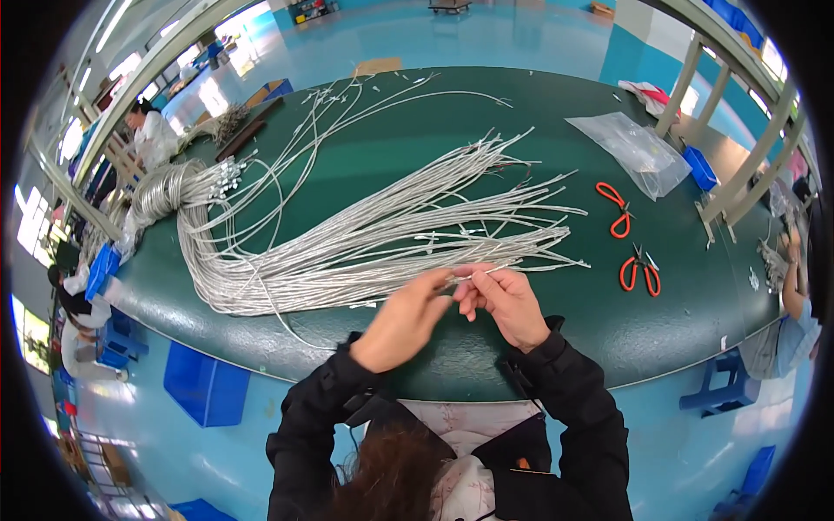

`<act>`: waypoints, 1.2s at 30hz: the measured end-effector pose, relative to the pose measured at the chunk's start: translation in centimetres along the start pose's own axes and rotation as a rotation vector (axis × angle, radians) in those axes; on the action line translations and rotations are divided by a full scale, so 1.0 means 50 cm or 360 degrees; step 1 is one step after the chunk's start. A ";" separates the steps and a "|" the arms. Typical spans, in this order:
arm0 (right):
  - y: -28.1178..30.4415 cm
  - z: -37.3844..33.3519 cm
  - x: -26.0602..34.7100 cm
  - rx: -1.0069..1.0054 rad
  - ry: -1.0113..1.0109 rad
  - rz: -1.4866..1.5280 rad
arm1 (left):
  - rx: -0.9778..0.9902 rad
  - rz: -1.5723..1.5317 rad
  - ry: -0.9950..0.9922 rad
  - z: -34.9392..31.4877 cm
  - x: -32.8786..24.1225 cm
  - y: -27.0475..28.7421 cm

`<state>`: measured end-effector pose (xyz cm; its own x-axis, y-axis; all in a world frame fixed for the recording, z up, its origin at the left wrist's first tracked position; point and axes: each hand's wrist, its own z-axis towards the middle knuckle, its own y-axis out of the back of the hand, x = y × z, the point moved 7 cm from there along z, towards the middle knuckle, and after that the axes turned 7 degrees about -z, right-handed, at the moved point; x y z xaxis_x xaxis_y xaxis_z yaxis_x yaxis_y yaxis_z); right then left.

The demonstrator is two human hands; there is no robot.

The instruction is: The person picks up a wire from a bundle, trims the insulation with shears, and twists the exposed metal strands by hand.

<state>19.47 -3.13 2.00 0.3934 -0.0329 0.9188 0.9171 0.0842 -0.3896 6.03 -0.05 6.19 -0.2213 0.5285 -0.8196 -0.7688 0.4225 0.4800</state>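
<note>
A large bundle of silvery-grey cables (304,260) lies across the green table, its loose ends fanning out to the right. At the bundle's near edge, my right hand (511,308) pinches a thin cable (467,277) between thumb and forefinger. My left hand (401,323) is closed at the same cable, just left of the right hand; its fingertips are partly hidden and slightly blurred. Two pairs of red-handled scissors or snips, one farther away (616,208) and one nearer (641,273), lie to the right of the bundle.
A coiled cable bundle (165,193) sits at the table's left. Toward the far right lie a clear plastic bag (638,154) and a small blue bin (699,168). A big blue crate (205,384) stands on the floor. Other people work at the left and right edges.
</note>
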 end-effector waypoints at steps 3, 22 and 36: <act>0.022 -0.006 0.016 -0.0162 0.0056 -0.0091 | -0.0013 -0.0576 0.0126 0.024 -0.009 -0.036; 0.041 0.001 -0.010 -0.0442 0.0109 -0.0328 | 0.0315 -0.1343 0.0558 0.019 0.096 -0.095; 0.012 0.004 -0.012 -0.0476 0.0152 -0.0182 | 0.0373 -0.1566 0.0619 0.022 0.092 -0.095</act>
<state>19.77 -2.87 1.25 0.2780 -0.1193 0.9531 0.9284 -0.2213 -0.2985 9.34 1.18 0.48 0.2231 -0.3714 -0.9013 -0.5884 0.6859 -0.4283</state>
